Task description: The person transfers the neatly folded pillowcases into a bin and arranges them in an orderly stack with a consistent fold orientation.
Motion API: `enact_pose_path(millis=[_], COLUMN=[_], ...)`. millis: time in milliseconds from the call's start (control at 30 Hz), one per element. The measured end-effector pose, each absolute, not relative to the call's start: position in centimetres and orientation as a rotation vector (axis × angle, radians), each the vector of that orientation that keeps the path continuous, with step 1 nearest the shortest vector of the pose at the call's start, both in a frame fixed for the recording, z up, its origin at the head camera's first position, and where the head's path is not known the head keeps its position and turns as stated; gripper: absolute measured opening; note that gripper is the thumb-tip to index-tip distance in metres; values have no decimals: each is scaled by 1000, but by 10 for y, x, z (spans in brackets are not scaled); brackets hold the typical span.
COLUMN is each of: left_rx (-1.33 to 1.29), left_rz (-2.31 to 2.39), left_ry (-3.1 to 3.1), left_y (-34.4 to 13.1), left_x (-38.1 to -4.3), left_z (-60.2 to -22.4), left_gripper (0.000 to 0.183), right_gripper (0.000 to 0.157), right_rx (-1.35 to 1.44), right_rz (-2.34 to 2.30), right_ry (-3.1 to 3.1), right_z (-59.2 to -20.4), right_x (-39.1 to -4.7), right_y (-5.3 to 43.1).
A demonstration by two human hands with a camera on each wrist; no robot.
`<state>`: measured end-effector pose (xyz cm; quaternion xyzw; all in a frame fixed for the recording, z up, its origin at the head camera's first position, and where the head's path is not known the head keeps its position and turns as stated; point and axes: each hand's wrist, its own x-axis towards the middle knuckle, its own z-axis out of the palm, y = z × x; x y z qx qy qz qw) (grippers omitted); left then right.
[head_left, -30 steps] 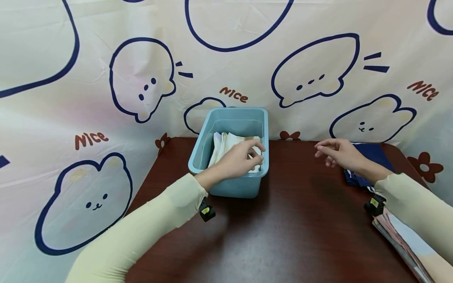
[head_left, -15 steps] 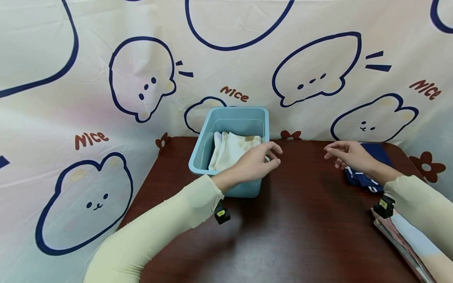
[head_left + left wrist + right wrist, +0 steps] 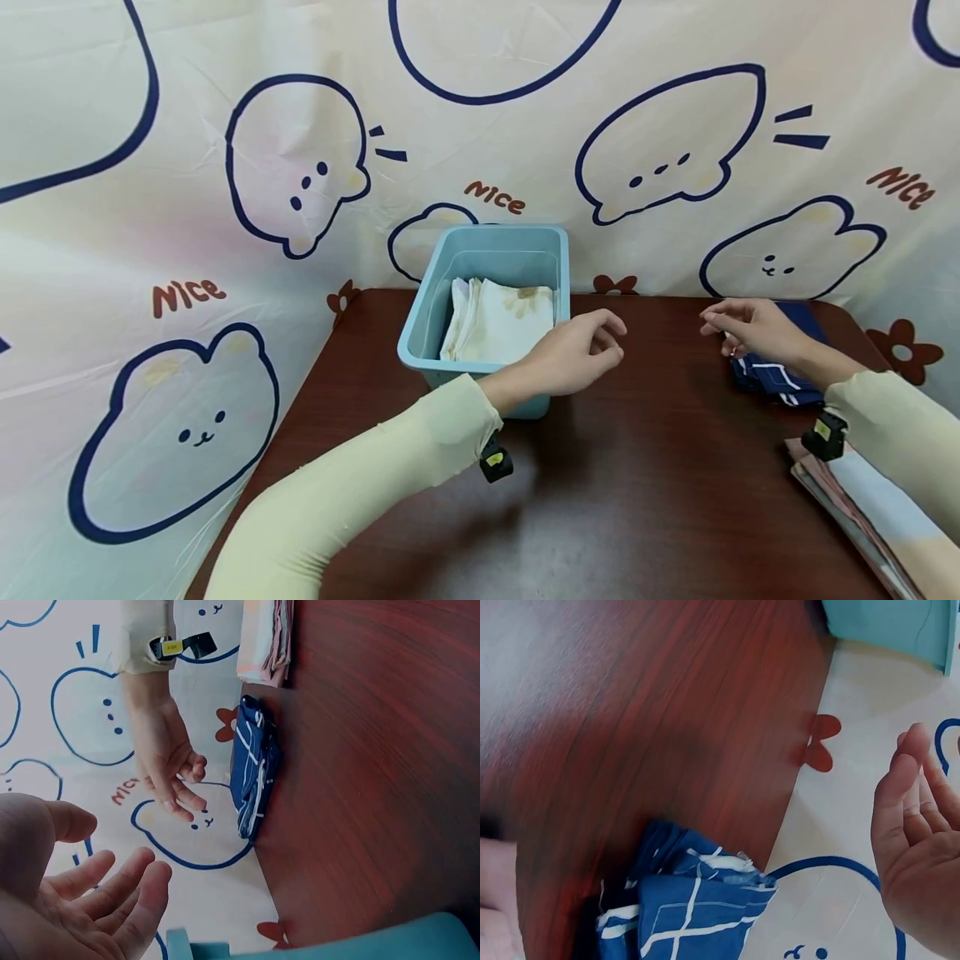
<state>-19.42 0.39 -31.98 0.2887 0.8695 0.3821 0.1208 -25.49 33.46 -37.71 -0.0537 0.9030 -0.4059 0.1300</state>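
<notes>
My left hand (image 3: 566,354) hovers in front of the light-blue plastic bin's (image 3: 517,265) near right corner, fingers loosely bent and holding nothing. Inside the bin, folded cream cloths (image 3: 506,321) stand on edge, one with a tan print. On the right, my right hand (image 3: 757,329) hangs above a folded navy cloth with white lines (image 3: 776,383), relaxed and without touching it. The right wrist view shows that navy cloth (image 3: 697,915) on the table, apart from the right hand (image 3: 922,832). From the left wrist, both the left hand (image 3: 90,892) and the right hand (image 3: 169,754) appear bare.
A folded stack of pink, white and peach cloth (image 3: 877,500) lies at the right edge of the dark red-brown wooden table (image 3: 637,500). Behind the table hangs a cream sheet (image 3: 525,150) printed with cartoon bears. The bin stands at the table's back.
My left hand has moved right, from over the bin's cloths to beyond its right corner. Meanwhile the right hand has drifted slightly right, over the navy cloth. The bin and cloths stay put.
</notes>
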Motion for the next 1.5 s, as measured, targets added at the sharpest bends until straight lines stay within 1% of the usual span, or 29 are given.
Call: enact_pose_path(millis=[167,733,1233,1500], left_rx=[854,758,681,629], left_rz=[1126,1055,1021,1020], left_ry=[2532,2512,2481,2471], left_y=[12,44,49,46], left_x=[-192,-178,-173,-172], left_z=[-325,-352,-386,-401], left_gripper=[27,22,21,20], right_gripper=[57,61,55,53], right_rx=[-135,-107,-82,-48], right_rz=[-1183,-1055,-986,-921], right_ry=[2619,2699,2718,2755], right_z=[-382,-392,-418,-424], right_x=[-254,-259,-262,-263], right_y=[342,361,388,393])
